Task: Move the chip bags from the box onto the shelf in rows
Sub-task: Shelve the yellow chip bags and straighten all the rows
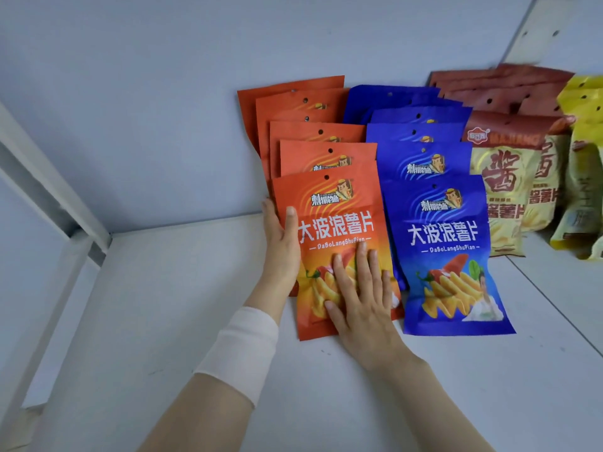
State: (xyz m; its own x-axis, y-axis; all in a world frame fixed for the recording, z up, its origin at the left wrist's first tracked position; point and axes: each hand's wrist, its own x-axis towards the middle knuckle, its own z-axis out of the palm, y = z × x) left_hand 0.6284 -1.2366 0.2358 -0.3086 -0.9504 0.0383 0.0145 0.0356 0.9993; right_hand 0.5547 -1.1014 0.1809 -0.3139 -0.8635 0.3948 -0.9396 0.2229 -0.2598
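Well along, I'd judge: four rows on the shelf point(163, 321), running from the back wall toward the front edge; orange row point(310, 125), blue row point(417, 138) touching it, brown-topped row point(509, 132), yellow row point(584, 125) at the right edge; box not in view, so can't tell what's left; front orange bag point(332, 203) heads its row; left hand point(280, 246) pinches its left edge, thumb on the face; right hand point(362, 298) lies flat, fingers straight, pressing its lower half; hands close together.
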